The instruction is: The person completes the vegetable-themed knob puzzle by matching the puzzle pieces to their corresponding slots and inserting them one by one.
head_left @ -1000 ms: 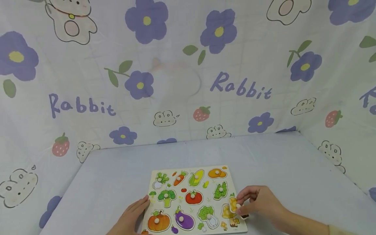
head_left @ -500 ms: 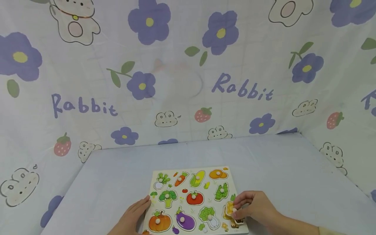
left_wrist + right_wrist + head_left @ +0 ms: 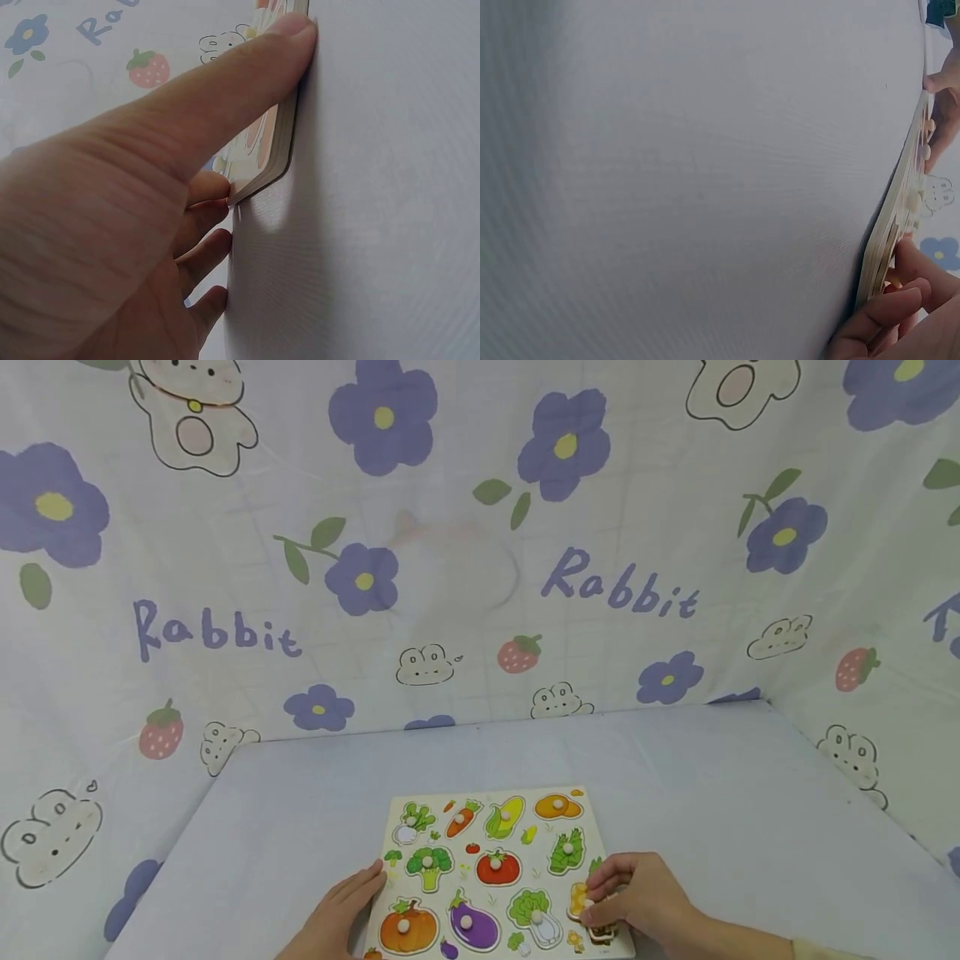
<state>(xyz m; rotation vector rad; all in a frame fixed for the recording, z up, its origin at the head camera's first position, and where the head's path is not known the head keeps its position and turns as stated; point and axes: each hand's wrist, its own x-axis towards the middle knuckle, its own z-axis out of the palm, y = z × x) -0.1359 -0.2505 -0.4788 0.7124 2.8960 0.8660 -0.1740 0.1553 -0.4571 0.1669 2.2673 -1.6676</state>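
Note:
A wooden vegetable puzzle board (image 3: 462, 865) lies flat near the table's front edge, with knobbed pieces such as a tomato (image 3: 498, 867), an eggplant (image 3: 471, 925) and a pumpkin (image 3: 405, 928). My right hand (image 3: 637, 897) pinches a yellow piece (image 3: 577, 897) by its knob, low over the board's lower right corner. My left hand (image 3: 341, 910) rests against the board's left edge with straight fingers. In the left wrist view the thumb (image 3: 225, 82) lies along the board's edge (image 3: 281, 146). The right wrist view shows the board (image 3: 900, 202) side-on, with my fingers (image 3: 885, 322) at its near end.
The pale blue tabletop (image 3: 487, 752) stretches behind and beside the board. A floral "Rabbit" printed cloth (image 3: 480, 527) walls in the back and both sides.
My right hand has brought the yellow piece down and slightly left, onto the board's lower right corner. The left hand has stayed at the board's left edge.

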